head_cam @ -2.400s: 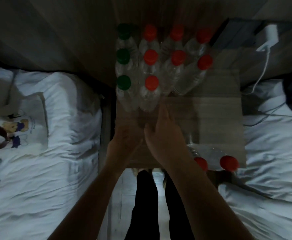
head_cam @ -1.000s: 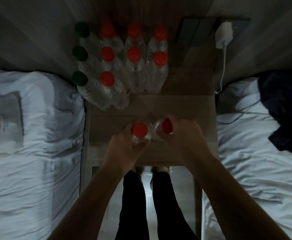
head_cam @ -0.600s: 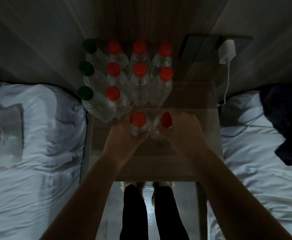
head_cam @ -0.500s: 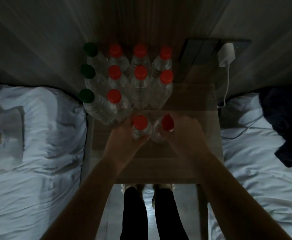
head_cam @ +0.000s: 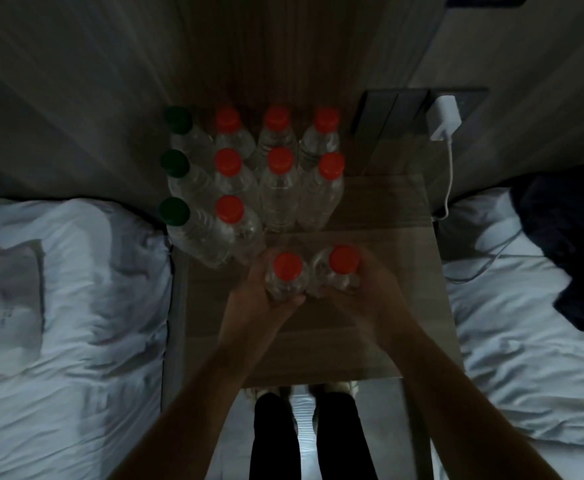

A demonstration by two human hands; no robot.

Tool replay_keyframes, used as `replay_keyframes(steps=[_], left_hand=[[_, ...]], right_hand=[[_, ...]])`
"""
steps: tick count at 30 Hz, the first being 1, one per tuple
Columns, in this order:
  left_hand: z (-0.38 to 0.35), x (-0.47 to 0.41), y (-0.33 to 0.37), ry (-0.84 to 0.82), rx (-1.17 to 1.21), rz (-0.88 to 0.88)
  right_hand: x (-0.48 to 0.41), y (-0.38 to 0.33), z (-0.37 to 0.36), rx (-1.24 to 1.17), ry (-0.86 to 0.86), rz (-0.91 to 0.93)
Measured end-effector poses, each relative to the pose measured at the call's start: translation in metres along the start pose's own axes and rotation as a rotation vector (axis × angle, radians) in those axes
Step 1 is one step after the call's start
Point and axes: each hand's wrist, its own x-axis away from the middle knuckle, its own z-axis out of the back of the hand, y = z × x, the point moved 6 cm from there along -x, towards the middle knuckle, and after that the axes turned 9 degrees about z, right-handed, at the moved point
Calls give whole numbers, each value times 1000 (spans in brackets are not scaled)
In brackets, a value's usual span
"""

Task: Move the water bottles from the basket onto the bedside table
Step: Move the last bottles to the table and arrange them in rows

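Closer to the rows [head_cam: 278, 188] now, left hand [head_cam: 261, 301] is curling fingers round left bottle [head_cam: 287, 277], right hand [head_cam: 373, 294] round right bottle [head_cam: 342, 270]; print illegible.

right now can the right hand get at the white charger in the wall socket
Probably not yet: the right hand grips a red-capped bottle. Otherwise no bottle stands between it and the charger across the table.

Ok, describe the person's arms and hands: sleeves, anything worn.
The left arm and right arm are bare to the frame's edge, no sleeves showing. The left hand and right hand wear no gloves; no watch, bracelet or ring shows, though the light is dim.
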Motion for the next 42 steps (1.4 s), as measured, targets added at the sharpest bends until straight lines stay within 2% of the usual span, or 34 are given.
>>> replay_keyframes(steps=[8, 12, 18, 27, 32, 42], left_hand=[[-12, -7, -27, 20, -4, 59], [-22, -13, -41, 79, -103, 72], [-33, -15, -67, 181, -272, 190], [-37, -20, -57, 228, -394, 193], [-35, -26, -43, 253, -439, 154], [-31, -59, -37, 269, -525, 200]], right_hand=[[-3, 43, -17, -21, 6, -78], [-5, 69, -29, 44, -33, -112], [-9, 87, -36, 96, -76, -98], [-11, 111, -42, 284, -103, -66], [-20, 109, -44, 265, -70, -49], [-43, 96, -41, 333, -38, -15]])
